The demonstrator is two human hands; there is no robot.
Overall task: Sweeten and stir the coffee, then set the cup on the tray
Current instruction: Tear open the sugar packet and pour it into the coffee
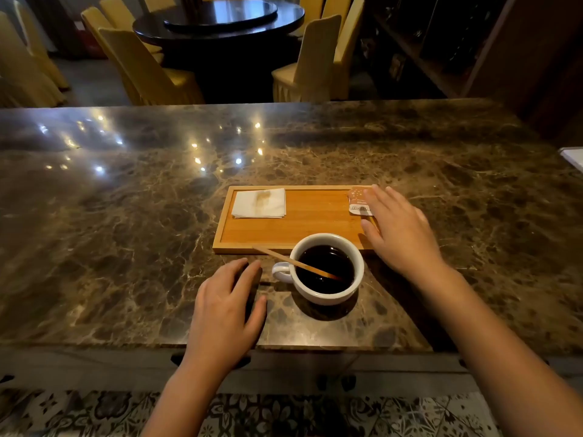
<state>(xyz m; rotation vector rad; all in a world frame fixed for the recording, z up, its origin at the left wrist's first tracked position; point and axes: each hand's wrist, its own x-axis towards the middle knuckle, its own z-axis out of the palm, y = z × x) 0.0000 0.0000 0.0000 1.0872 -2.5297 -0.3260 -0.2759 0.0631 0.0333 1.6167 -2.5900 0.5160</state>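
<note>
Two hands flat, fingers spread, empty: left (225, 310) beside round ceramic cup (328, 269), right (400, 228) over wooden tray (303, 225).

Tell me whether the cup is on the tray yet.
Not yet. The cup stands upright on the marble counter, just in front of the tray, with the stir stick leaning in the coffee.

A white cup (328, 269) of black coffee stands upright on the marbled desk (126, 216), its handle pointing left, just in front of the wooden tray (303, 222). A thin wooden stir stick (293, 262) leans in the coffee, slanting out over the left rim. A torn sugar packet (359, 200) lies at the tray's right end.
</note>
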